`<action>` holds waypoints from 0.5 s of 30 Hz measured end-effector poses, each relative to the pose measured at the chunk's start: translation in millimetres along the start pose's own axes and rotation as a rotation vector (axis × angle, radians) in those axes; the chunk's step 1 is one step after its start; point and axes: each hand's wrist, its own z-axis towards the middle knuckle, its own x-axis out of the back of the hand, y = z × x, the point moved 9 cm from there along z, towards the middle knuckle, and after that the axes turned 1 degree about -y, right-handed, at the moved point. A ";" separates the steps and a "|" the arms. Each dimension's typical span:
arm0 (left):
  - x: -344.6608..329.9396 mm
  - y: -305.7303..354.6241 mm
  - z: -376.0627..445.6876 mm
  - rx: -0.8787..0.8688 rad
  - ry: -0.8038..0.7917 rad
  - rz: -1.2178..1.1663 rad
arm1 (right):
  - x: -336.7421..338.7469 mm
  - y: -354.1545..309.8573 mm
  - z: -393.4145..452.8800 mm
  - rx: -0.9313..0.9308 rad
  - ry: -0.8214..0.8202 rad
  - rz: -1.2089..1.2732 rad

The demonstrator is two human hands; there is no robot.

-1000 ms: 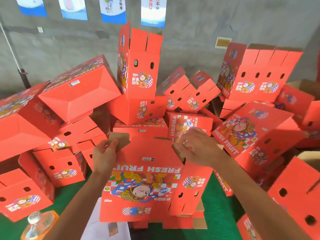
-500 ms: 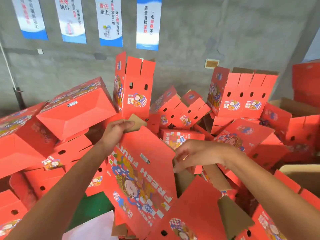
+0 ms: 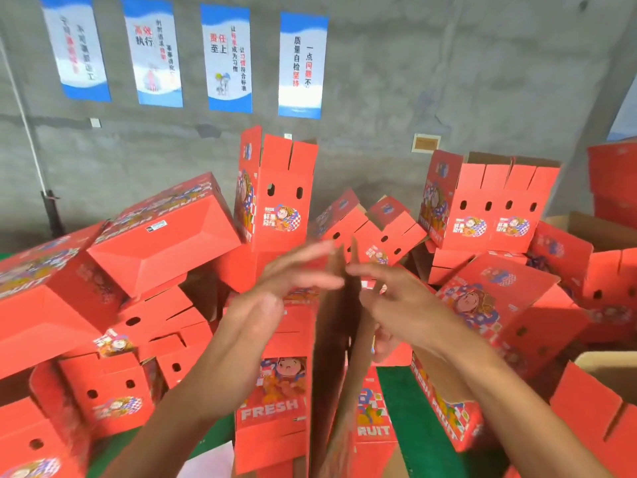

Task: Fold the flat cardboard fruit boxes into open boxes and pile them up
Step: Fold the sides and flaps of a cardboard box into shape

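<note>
1. I see the left hand (image 3: pixel 272 298) raised in the middle of the view, fingers straight and spread, lying against the left face of a cardboard box (image 3: pixel 336 339) held edge-on to the camera.
2. The right hand (image 3: pixel 389 301) is on the other side of that box, its fingers loosely bent towards the brown inner face; motion blur keeps me from telling whether they pinch the board or only touch it.
3. The box stands upright between my two hands, its brown inside showing as a narrow strip and its red printed sides, marked FRESH and FRUIT, dropping away below the wrists.
4. Beyond the hands lies a jumbled pile of folded red boxes (image 3: pixel 165 236), some on their sides, some tilted.
5. A tall upright box (image 3: pixel 275 191) with two oval holes stands behind the pile, flaps up.
6. Another open box (image 3: pixel 489 201) with four holes sits to the right of it.
7. Green floor covering (image 3: pixel 406 419) shows between boxes at the bottom.
8. Four blue-and-white posters (image 3: pixel 227 56) hang on the grey concrete wall (image 3: pixel 448 70).
</note>
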 end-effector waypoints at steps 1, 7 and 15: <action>-6.3 15.8 -4.2 -0.094 -0.046 0.075 | -1.9 5.5 1.2 -0.063 -0.005 0.021; -35.0 -10.8 -47.9 -0.309 -0.258 0.390 | 6.0 32.6 -4.7 -0.240 0.033 0.102; -65.0 -46.4 -68.7 -0.147 -0.257 0.164 | 9.1 37.3 -9.6 -0.276 -0.010 0.142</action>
